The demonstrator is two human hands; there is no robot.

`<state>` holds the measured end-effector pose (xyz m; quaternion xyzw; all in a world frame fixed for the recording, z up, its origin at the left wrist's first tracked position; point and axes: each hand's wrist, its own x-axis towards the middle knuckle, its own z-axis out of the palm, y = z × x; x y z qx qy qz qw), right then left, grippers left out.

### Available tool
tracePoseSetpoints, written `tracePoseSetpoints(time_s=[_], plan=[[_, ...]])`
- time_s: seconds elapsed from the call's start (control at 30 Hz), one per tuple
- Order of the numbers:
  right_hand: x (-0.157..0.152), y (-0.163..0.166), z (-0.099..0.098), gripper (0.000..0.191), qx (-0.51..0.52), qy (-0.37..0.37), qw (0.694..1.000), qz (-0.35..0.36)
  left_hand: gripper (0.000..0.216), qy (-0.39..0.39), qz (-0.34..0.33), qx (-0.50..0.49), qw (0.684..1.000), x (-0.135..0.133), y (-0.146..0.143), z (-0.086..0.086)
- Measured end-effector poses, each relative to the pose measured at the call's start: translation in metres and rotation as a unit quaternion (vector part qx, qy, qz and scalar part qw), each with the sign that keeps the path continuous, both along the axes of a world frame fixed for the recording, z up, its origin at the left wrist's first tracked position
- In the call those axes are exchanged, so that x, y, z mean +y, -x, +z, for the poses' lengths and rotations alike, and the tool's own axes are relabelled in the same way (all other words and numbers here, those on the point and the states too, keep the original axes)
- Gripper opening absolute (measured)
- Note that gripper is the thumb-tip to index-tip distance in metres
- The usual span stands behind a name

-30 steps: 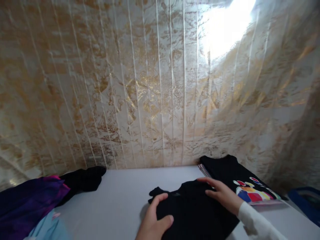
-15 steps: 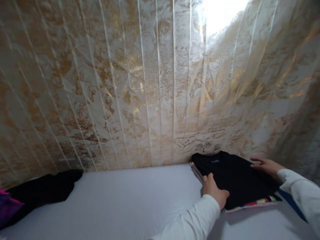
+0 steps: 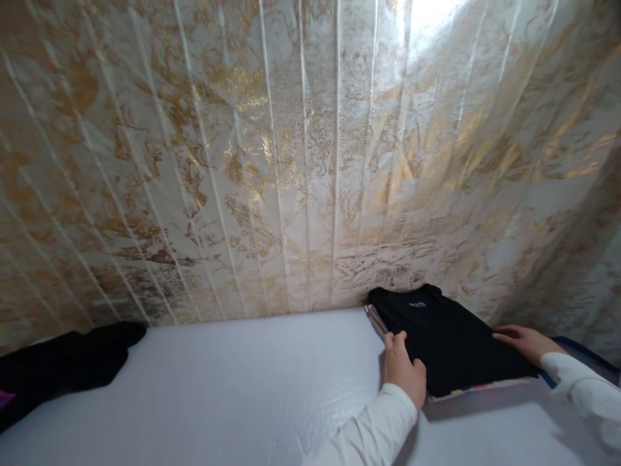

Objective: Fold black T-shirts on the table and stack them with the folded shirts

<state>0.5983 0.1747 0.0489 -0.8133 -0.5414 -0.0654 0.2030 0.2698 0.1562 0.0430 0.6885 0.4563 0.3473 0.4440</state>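
A folded black T-shirt (image 3: pixel 451 343) with small pale print at its neckline lies on top of a stack of folded clothes (image 3: pixel 376 320). Pale and multicoloured edges of the stack show at its left side and front. My left hand (image 3: pixel 405 370) grips the left edge of the T-shirt, thumb on top and fingers along the side. At the opposite edge, my right hand (image 3: pixel 531 346) holds the cloth with its thumb and forefinger on the shirt. Its other fingers are mostly hidden.
The stack rests on a white surface (image 3: pixel 233 382) against a shiny gold-patterned curtain (image 3: pixel 291 162). Black clothing (image 3: pixel 72 362) lies at the far left, with a bit of purple cloth (image 3: pixel 6 398) beside it. A dark blue-edged item (image 3: pixel 589 356) is behind my right wrist.
My right hand has come down from above onto the T-shirt's right edge. The black shirt now lies flatter and straighter. My left hand stays at the left edge, and the view has shifted slightly.
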Motion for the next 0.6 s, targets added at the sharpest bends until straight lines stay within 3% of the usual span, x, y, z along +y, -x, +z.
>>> tracePoseSetpoints(time_s=[0.07, 0.13, 0.23, 0.3, 0.37, 0.6], plan=[[0.001, 0.018, 0.003, 0.043, -0.006, 0.025, 1.000, -0.016, 0.062, -0.037, -0.005, 0.048, 0.998, -0.016, 0.003, -0.001], [0.006, 0.049, 0.009, 0.053, -0.021, 0.034, 0.999, 0.001, 0.064, -0.107, -0.053, 0.095, 0.988, -0.031, 0.007, -0.002], [0.019, 0.112, 0.016, 0.057, -0.043, 0.035, 0.987, 0.150, 0.065, -0.181, -0.161, 0.115, 0.963, -0.045, 0.010, -0.005], [0.031, 0.150, 0.015, 0.055, -0.034, 0.061, 0.944, 0.323, 0.068, -0.196, -0.184, 0.115, 0.956, -0.048, 0.011, -0.011], [0.045, 0.174, 0.007, 0.058, -0.011, 0.093, 0.918, 0.386, 0.069, -0.208, -0.178, 0.113, 0.955, -0.048, 0.011, -0.017], [0.082, 0.171, -0.022, 0.063, 0.003, 0.105, 0.926, 0.363, 0.079, -0.169, -0.196, 0.102, 0.961, -0.050, 0.005, -0.028]])
